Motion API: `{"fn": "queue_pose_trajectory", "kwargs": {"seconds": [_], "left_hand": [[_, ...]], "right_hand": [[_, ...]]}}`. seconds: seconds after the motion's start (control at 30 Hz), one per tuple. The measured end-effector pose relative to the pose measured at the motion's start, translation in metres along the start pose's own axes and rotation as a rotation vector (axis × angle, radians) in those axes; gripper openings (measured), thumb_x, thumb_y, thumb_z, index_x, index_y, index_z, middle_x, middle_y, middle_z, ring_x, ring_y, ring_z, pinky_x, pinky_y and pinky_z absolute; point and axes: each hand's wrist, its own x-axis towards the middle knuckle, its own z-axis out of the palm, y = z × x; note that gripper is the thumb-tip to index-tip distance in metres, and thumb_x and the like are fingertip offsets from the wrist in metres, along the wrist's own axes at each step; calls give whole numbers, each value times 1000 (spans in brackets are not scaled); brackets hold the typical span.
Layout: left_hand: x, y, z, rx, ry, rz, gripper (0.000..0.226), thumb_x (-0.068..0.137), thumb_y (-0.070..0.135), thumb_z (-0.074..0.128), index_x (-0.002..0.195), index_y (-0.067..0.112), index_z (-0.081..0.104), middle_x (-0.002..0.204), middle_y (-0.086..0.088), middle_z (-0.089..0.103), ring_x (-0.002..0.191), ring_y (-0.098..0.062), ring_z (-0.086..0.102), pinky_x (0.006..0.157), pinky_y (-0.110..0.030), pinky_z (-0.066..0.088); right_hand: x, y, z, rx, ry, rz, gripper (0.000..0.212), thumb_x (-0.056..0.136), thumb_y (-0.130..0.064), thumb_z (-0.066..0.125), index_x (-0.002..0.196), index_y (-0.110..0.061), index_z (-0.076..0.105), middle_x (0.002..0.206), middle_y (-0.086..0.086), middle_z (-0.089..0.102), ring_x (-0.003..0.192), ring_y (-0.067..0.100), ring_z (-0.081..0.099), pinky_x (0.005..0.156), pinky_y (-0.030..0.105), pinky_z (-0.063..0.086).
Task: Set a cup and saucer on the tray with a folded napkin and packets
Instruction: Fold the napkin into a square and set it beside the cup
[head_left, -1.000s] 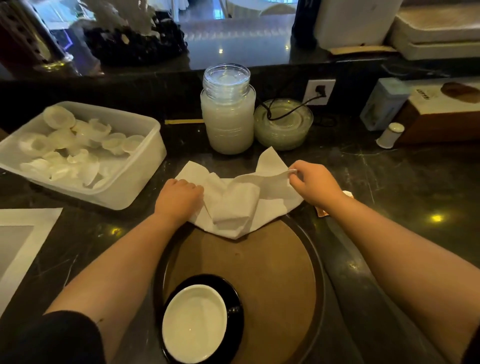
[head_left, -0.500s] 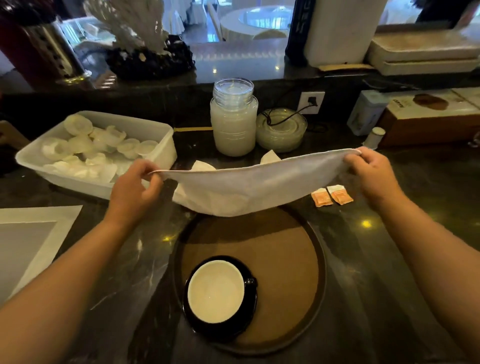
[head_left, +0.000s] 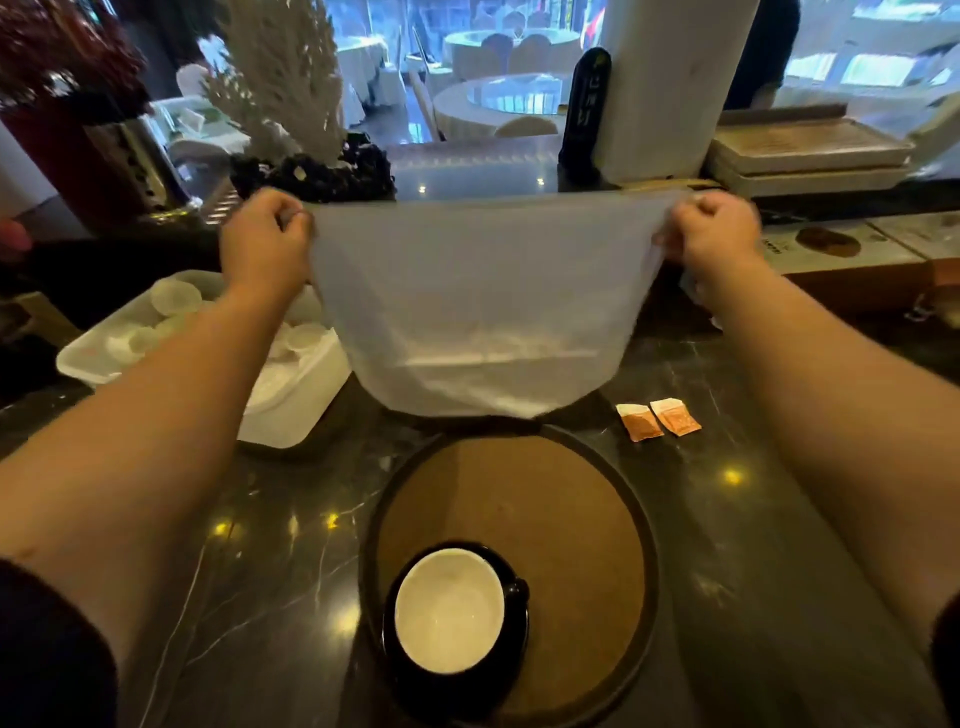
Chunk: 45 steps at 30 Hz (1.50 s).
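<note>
A white napkin (head_left: 478, 306) hangs spread out in the air above the counter. My left hand (head_left: 265, 241) pinches its top left corner and my right hand (head_left: 709, 234) pinches its top right corner. Below it lies a round brown tray (head_left: 571, 499) with a dark rim. A black cup (head_left: 449, 610) with a white inside stands on a black saucer (head_left: 517, 587) at the tray's near left. Two orange packets (head_left: 658, 418) lie on the counter just right of the tray's far edge.
A white plastic tub (head_left: 291, 395) of small white cups sits at the left. A brown box (head_left: 852, 260) and stacked trays (head_left: 810, 150) are at the back right. A white coral ornament (head_left: 291, 88) stands on the raised ledge behind.
Both hands have lifted the napkin from the counter and pulled it open; it now hangs higher and fully spread, hiding the jar and glass dishes behind it.
</note>
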Motion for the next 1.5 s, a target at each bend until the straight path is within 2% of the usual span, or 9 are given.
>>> {"fn": "queue_pose_trajectory", "kwargs": {"seconds": [0.13,0.37,0.47,0.6,0.7,0.8,1.1,1.3,1.5], "left_hand": [[31,36,-33,-108,176,46,28,90,32,50,107,13,63,96,3,59,87,-8,53,73,-19,39],[-80,19,-60,-127,89,126,7,95,30,52,98,32,58,88,13,56,80,-1,53,75,-26,45],[-141,-12,-60,-99,-30,74,14,95,33,54,105,26,61,94,-1,61,78,-10,53,68,-31,47],[-211,-49,-63,-99,-251,-39,22,90,22,61,92,44,59,90,15,62,82,7,55,66,-9,44],[-246,-69,-64,-75,-434,-132,28,89,16,63,92,44,61,92,14,64,84,-6,59,66,-21,47],[-260,-78,-67,-71,-512,-146,25,89,17,64,92,43,63,91,14,65,82,1,59,63,-14,49],[-194,-65,-53,-63,-381,-106,15,92,28,58,93,43,60,89,18,59,81,0,55,65,-22,41],[-120,-81,12,18,-309,-177,23,98,32,52,114,20,62,100,0,62,89,-15,56,75,-32,44],[-84,-106,78,299,-327,-191,24,99,31,50,114,17,60,102,-9,64,84,-22,56,72,-39,49]], "right_hand": [[17,-51,-16,193,107,-231,13,90,-33,56,93,-26,67,99,2,72,90,15,71,82,40,60],[-57,4,-53,58,9,-250,11,88,-46,56,88,-44,67,89,-24,71,91,3,69,79,31,54],[-92,54,-57,-37,-101,-158,13,85,-49,58,85,-44,69,88,-15,72,84,4,69,74,31,52],[-137,115,-63,-114,-217,31,10,86,-36,64,83,-35,73,81,-3,74,79,16,71,76,40,56],[-162,142,-71,-164,-361,150,18,92,-23,63,83,-33,75,82,-2,75,81,17,72,78,37,55],[-177,147,-80,-197,-435,204,16,92,-23,62,82,-27,75,82,-3,74,80,13,70,76,32,52],[-137,113,-68,-210,-273,45,13,95,-27,59,87,-24,69,83,-1,67,77,13,61,68,33,45],[-50,116,-2,-243,-193,30,16,95,-35,58,98,-24,68,88,-1,65,81,14,59,68,35,49],[17,149,64,-356,-196,111,12,96,-34,56,92,-27,65,85,-1,63,78,15,58,57,28,41]]}}
